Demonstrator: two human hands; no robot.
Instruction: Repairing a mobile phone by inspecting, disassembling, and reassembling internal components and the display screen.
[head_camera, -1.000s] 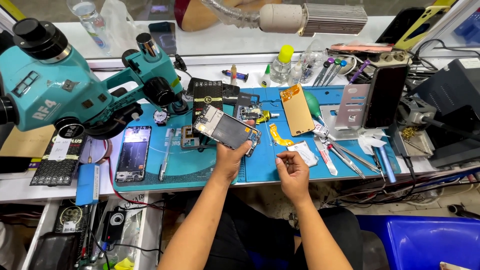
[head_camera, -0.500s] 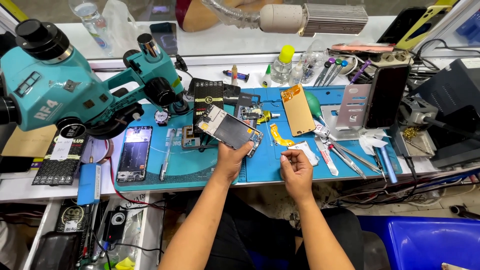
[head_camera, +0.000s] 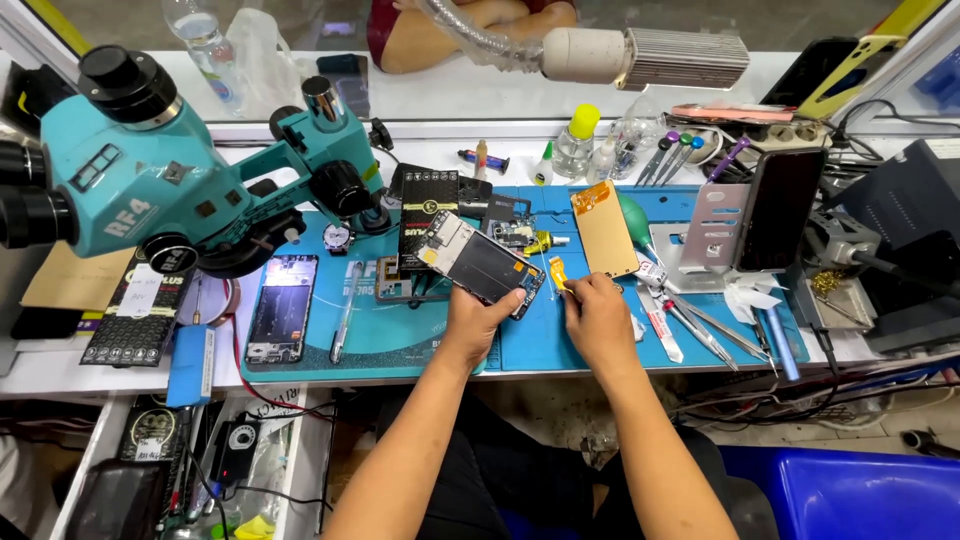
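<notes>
Two hands at work over the blue mat on the table. Left hand has its fingers curled round the near edge of an opened phone, holding it tilted off the mat, dark inner side up. Right hand sits just beside it, fingers pinched shut on a small yellow flex strip at the phone's right edge — whether the strip is joined to the phone I cannot tell. Just beyond the right hand, an orange-backed screen panel leans up from the mat. Left of the phone stands a black box, and further left a second phone lies flat, with a slim metal tool between it and the left hand. A teal microscope looms over the mat's left end. Right of the hands, tweezers lie on the mat, and a dark phone stands upright on a stand — well apart from both hands.
</notes>
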